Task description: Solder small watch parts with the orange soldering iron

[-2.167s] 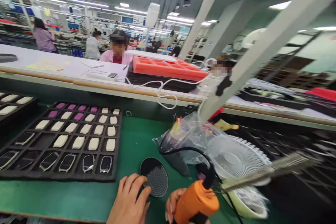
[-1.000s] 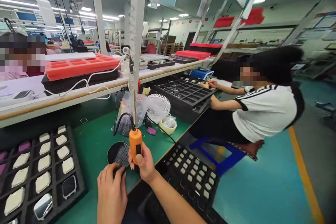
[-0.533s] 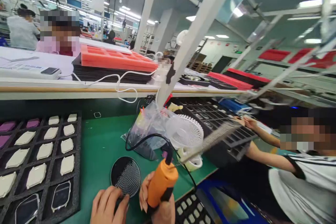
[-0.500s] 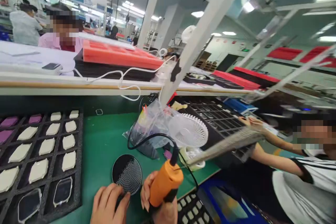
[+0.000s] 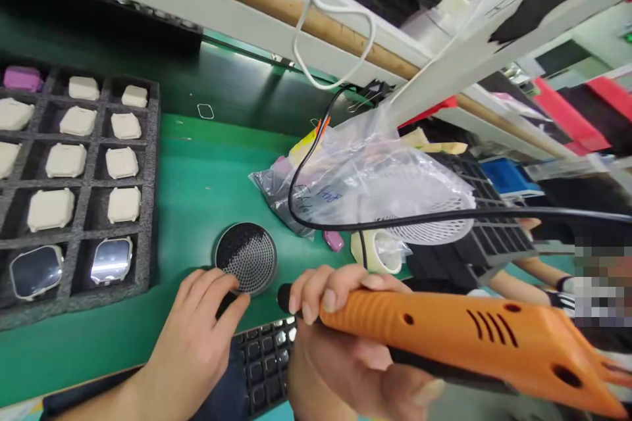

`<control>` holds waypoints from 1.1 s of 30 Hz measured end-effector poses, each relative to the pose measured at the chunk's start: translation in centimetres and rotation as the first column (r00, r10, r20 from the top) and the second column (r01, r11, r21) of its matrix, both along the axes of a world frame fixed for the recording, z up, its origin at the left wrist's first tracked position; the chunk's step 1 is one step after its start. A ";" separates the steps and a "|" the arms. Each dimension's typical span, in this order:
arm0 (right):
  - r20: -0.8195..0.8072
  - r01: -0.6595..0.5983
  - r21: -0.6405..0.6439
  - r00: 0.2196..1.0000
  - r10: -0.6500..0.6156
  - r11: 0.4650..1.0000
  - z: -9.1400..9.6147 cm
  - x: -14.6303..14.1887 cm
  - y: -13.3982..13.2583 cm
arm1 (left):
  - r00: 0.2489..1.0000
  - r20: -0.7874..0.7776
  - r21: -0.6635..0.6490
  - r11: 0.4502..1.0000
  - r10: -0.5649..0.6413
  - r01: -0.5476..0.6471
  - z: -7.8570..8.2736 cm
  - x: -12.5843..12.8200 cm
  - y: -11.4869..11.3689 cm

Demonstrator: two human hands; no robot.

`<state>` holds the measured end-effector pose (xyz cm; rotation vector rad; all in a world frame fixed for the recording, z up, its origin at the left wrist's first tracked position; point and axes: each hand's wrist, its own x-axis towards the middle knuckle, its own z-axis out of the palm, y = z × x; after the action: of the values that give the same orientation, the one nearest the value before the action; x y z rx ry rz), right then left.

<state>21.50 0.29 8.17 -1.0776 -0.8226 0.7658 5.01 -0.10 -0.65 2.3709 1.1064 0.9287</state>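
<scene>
My right hand [image 5: 345, 355] is wrapped round an orange power screwdriver [image 5: 444, 335] that lies level, its black tip [image 5: 282, 298] pointing left. My left hand [image 5: 197, 335] rests on the green mat, its fingers curled over a small dark thing at the near edge of a round black mesh dish [image 5: 245, 258]. What that thing is I cannot make out. The tool's tip sits just right of my left fingertips. A black cord [image 5: 444, 217] runs from the tool across the bench.
A dark foam tray [image 5: 148, 164] on the left holds cream watch cases and two glossy ones. A plastic bag [image 5: 355, 177], a white fan [image 5: 429, 227] and a cream cup [image 5: 375, 253] lie behind. A black keypad tray [image 5: 266, 355] sits under my wrists. A co-worker's arm [image 5: 518, 270] is at right.
My view has dropped to the bench. The orange screwdriver has swung from upright to level, tip now beside my left fingers. My left hand stays at the mesh dish.
</scene>
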 end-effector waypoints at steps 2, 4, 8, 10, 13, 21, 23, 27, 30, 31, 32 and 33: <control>-0.030 0.012 0.024 0.999 -0.011 1.000 -0.2 -0.3 0.6 | 0.999 0.017 -0.012 0.999 0.033 -0.033 0.0 0.0 0.0; -0.043 0.011 0.040 0.999 -0.010 0.999 -0.6 -0.5 1.2 | 0.998 0.004 -0.001 0.998 0.059 -0.059 0.0 0.0 0.1; -0.011 -0.013 0.088 1.000 0.014 0.996 -1.3 -1.0 2.1 | 0.997 0.040 -0.003 0.998 0.064 -0.064 -0.1 0.1 0.1; -0.009 -0.011 0.102 1.000 0.012 0.995 -1.5 -1.2 2.2 | 0.996 0.061 -0.034 0.997 0.070 -0.068 -0.1 0.0 0.1; -0.012 -0.004 0.111 1.000 0.005 0.994 -1.7 -1.4 2.2 | 0.995 0.057 -0.078 0.994 0.076 -0.072 -0.1 -0.2 0.1; 0.010 -0.033 0.179 0.999 0.032 0.983 -2.1 -1.3 2.0 | 0.991 0.004 -0.028 0.990 0.137 -0.137 -0.1 -0.3 -0.1; 0.013 -0.060 0.191 0.998 0.058 0.980 -2.3 -1.3 1.9 | 0.985 -0.016 -0.019 0.984 0.174 -0.175 0.1 -0.7 -0.4; -0.010 -0.078 0.176 0.997 0.081 0.981 -2.8 -1.6 2.0 | 0.983 -0.024 -0.084 0.980 0.180 -0.182 0.2 -2.1 -1.5; -0.009 -0.076 0.161 0.997 0.078 0.984 -3.0 -1.8 2.3 | 0.995 -0.021 -0.120 0.988 0.097 -0.098 -0.2 -3.3 -2.0; -0.004 -0.083 0.156 0.996 0.085 0.984 -3.0 -1.9 2.3 | 0.997 -0.011 -0.117 0.990 0.072 -0.073 -0.3 -3.7 -2.1; 0.003 -0.095 0.151 0.995 0.096 0.984 -3.0 -1.9 2.4 | 0.999 0.000 -0.115 0.992 0.052 -0.051 -0.5 -3.9 -2.0; 0.009 -0.112 0.143 0.994 0.112 0.983 -3.1 -1.9 2.5 | 0.999 0.009 -0.112 0.993 0.034 -0.033 -0.5 -4.1 -2.0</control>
<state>19.64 2.76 5.11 -0.9090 -0.9309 0.7880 0.95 -2.06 -1.17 2.2614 1.1658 0.8655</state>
